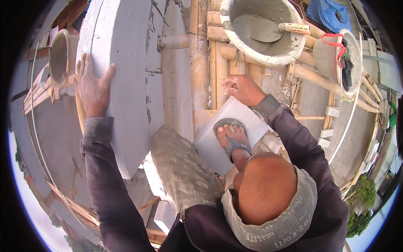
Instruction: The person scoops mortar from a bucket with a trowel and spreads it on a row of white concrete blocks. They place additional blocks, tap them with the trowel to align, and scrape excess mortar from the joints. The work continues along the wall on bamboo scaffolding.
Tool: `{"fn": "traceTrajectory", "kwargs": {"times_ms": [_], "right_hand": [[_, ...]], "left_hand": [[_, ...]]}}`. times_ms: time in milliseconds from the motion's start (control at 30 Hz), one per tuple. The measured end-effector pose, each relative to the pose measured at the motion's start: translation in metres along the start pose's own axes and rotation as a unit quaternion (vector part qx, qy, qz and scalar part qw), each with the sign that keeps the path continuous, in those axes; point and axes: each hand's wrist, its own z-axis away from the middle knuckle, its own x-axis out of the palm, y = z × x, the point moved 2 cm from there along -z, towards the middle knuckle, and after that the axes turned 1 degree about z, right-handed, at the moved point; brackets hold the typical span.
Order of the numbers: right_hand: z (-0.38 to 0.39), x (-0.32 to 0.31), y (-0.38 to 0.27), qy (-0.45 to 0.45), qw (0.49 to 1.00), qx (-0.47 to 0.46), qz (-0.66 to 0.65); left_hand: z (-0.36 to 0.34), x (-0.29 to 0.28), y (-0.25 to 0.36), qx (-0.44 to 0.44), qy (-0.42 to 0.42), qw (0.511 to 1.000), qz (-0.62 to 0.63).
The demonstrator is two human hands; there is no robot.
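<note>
My left hand [93, 90] lies with fingers spread on the top of a light grey block wall [130, 80], its thumb apart from the fingers. Loosely curled, my right hand [247, 90] is over the upper corner of a loose white block [210, 145]; no object shows in its fingers, and I cannot tell whether it touches the block. My sandalled foot [233, 136] stands on that block. Beyond the right hand is a mortar tub [268, 52] with grey mortar inside. A trowel [260, 29] rests in it, its blade smeared and its light handle over the right rim.
Bamboo poles [199, 63] form the scaffold platform below. At right stands a second bucket [357, 63] with red straps and black material. Another bucket [58, 59] is beyond the wall at left. A blue plastic bag [329, 14] lies at the far right.
</note>
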Motion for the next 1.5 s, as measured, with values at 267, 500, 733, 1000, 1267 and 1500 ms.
{"fn": "traceTrajectory", "kwargs": {"times_ms": [267,500,733,1000,1267,1500], "right_hand": [[-0.065,-0.155,-0.031,0.124,0.984,-0.017,0.125],[-0.168,-0.129,0.067,0.136,0.897,-0.054,0.417],[-0.121,-0.152,0.003,-0.017,0.933,-0.011,0.359],[-0.046,-0.106,-0.202,-0.085,0.962,0.043,0.257],[-0.102,0.171,-0.093,0.029,0.934,0.117,-0.335],[-0.096,0.267,-0.09,0.193,0.882,0.144,-0.406]], "left_hand": [[0.001,-0.002,0.0,-0.011,-0.02,1.0,0.016],[0.001,-0.005,0.005,-0.011,-0.022,1.0,0.014],[0.003,0.002,-0.002,0.013,0.015,0.999,0.031],[0.004,0.008,-0.009,0.074,0.052,0.994,0.054],[0.014,-0.011,0.013,0.112,0.087,0.981,0.136],[0.015,-0.023,0.023,0.134,0.049,0.978,0.149]]}}
